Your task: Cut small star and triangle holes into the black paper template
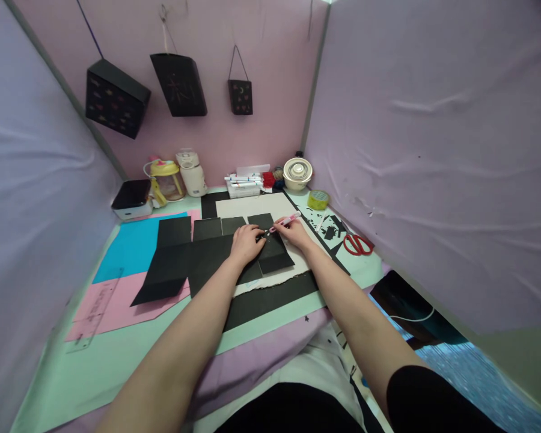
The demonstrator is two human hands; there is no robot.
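Observation:
A black card sheet (211,255) with cut flaps lies across the table, creased into panels. My left hand (247,242) rests on it with fingers spread, pressing it down and holding nothing. Just right of those fingertips, my right hand (293,231) is closed around a slim pink-and-white craft knife (289,219). Its tip points down and left onto the card's right-hand panel, close to my left fingers. Whether the tip is in the card is too small to tell. Underneath is a pale board (277,203) with a torn front edge.
Red-handled scissors (357,244), black paper scraps (331,230) and yellow-green tape (318,199) sit to the right. A clear ruler (97,310) lies on pink paper (117,310) at left, near blue paper (121,243). Pens (246,183) stand behind. Black paper lanterns (117,99) hang above.

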